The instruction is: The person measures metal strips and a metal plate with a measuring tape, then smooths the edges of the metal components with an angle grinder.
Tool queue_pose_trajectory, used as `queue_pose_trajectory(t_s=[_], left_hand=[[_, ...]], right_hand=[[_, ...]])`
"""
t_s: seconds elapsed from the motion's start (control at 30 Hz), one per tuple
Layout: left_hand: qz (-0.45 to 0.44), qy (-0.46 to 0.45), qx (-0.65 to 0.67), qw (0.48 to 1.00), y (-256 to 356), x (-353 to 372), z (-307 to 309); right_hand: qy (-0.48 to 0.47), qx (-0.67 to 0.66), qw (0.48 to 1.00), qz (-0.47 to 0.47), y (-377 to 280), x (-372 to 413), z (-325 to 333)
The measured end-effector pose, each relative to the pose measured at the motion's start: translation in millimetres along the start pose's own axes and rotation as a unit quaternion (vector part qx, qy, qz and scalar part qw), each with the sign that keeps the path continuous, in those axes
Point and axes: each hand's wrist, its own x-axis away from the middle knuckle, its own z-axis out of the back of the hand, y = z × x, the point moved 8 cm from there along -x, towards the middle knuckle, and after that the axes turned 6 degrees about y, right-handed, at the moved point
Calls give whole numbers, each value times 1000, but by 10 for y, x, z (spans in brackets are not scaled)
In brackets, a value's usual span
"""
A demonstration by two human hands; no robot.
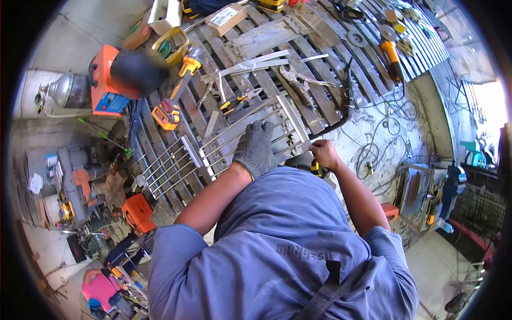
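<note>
My left hand [256, 148], in a grey knitted glove, rests on the bars of a metal rack [285, 114] on the slatted bench. Its fingers are bent against the bars, and what they grip is hard to make out. Bare, my right hand [325, 153] pinches at the rack's near right corner; any small piece between its fingertips is too small to name. A second barred metal frame [170, 165] lies to the left. Pliers with yellow-black handles [234, 102] and locking pliers [298, 80] lie beyond the rack.
An orange cordless tool [184, 72], an angle grinder [392, 53] and a cardboard box [226, 18] lie on the bench [250, 40]. An orange welding machine [106, 80] stands at left. Cables [381, 138] trail over the floor at right. A person in pink [101, 290] is at lower left.
</note>
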Motion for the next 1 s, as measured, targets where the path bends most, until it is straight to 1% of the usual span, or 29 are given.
queue_pose_trajectory(t_s=[0.03,0.13,0.17,0.2,0.23,0.27,0.3,0.37,0.4,0.47,0.5,0.57,0.6,0.63,0.67,0.7,0.77,0.8,0.87,0.93,1.0], left_hand=[[1,-6,-1,1000,1,-11,79],[-73,4,-73,995,-98,-229,214],[-100,6,-97,990,-129,-364,269],[-69,-31,-93,993,-215,-542,307],[-36,-69,-89,993,-323,-731,336],[-52,-63,-95,992,-466,-908,294],[-68,-65,-92,991,-713,-1120,112],[-61,-82,-128,987,-905,-1438,36],[-64,-94,-139,984,-996,-1512,-45],[-60,4,-126,990,-1038,-1485,114],[-58,52,-119,990,-1040,-1457,230],[24,60,-78,995,-1206,-1340,520],[-3,22,-191,981,-1271,-1130,557],[-29,-19,-302,953,-1302,-855,575],[123,-6,-218,968,-1461,-570,670],[272,9,-129,954,-1594,-226,703],[327,-86,-123,933,-1772,318,198],[309,-81,-130,939,-1742,508,-13],[346,-65,-156,923,-1659,676,-295],[386,-37,-161,907,-1611,717,-438],[430,-30,-159,888,-1606,723,-506]], right_hand=[[2,22,1000,5,-9,-48,-19],[103,53,992,39,-161,-181,101],[85,97,991,36,-225,-231,167],[66,140,987,34,-369,-249,259],[65,145,987,21,-317,-356,331],[63,148,987,7,-275,-421,350],[96,91,991,-15,-339,-374,498],[117,35,992,-33,-412,-322,743],[132,38,990,-15,-431,-329,848],[152,39,988,-18,-433,-385,1035],[176,56,983,-1,-454,-414,1113],[228,88,969,36,-547,-524,1281],[237,79,967,42,-651,-571,1340],[245,70,966,48,-813,-608,1390],[253,60,964,55,-929,-675,1426],[257,46,963,68,-992,-790,1435],[262,54,960,77,-1191,-953,1438],[265,60,959,83,-1278,-1043,1446],[270,91,953,107,-1361,-1261,1402],[267,104,951,119,-1481,-1401,1368],[258,114,953,113,-1573,-1516,1333]])
